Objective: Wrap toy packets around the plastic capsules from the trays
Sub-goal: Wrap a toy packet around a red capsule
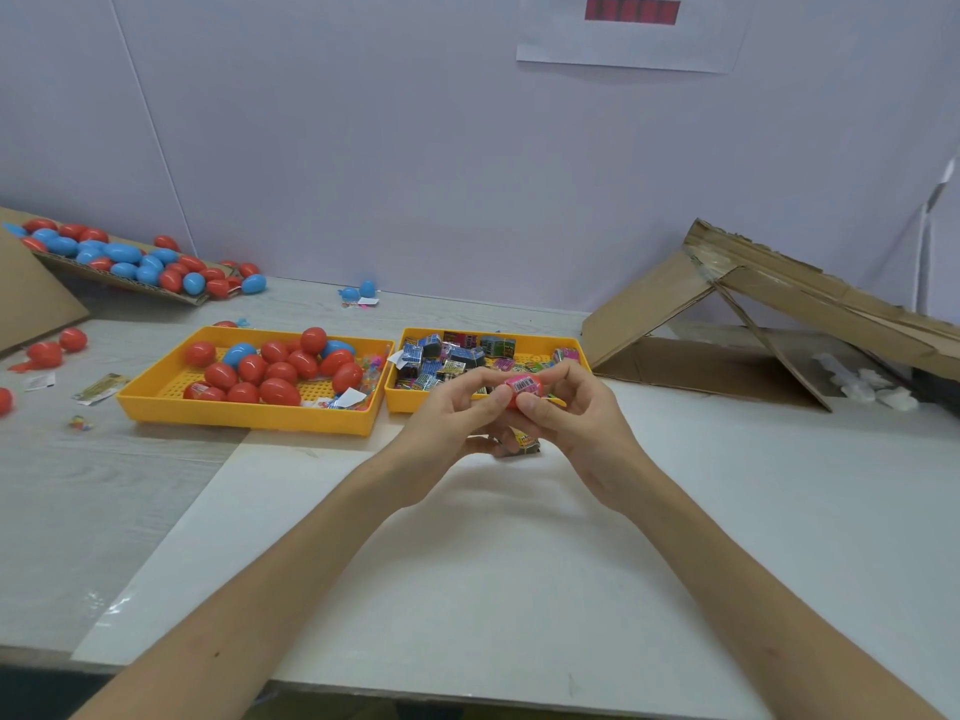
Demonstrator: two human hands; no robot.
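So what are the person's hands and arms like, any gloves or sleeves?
No gloves: the left hand and right hand are bare. Both forearms are bare down to the picture's edge, no sleeve in view. I see no watch, ring or bracelet.

I see left hand (452,415) pinching the capsule (511,400), fingers curled | right hand (576,423) just beside, pinching its other end | both forearms bare, converging ahead

both hands (519,413) gripping packet-wrapped capsule (523,389), trays (249,415)
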